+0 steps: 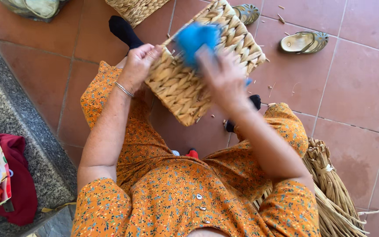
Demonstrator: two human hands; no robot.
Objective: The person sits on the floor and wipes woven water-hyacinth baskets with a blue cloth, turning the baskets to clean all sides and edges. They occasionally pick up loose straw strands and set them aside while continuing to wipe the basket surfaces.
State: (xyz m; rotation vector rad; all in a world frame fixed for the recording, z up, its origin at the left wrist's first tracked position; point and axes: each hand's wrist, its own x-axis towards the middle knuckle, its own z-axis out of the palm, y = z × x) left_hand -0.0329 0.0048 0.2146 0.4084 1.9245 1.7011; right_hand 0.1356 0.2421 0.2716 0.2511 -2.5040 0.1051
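Observation:
A rectangular woven straw basket (185,87) is held tilted above my lap. My left hand (139,63) grips its left edge, thumb over the rim. My right hand (224,77) is blurred in front of the basket and closes on a bright blue object (194,37), which rests against the basket's side. What the blue object is cannot be made out. I wear an orange flowered dress (176,193) and a thin bracelet on the left wrist.
A bundle of dried straw (334,193) lies at my right side. Two sandals (303,41) sit on the red tile floor ahead. Another woven piece (137,8) lies at the top. A grey stone ledge (18,131) with a bag and red cloth runs along the left.

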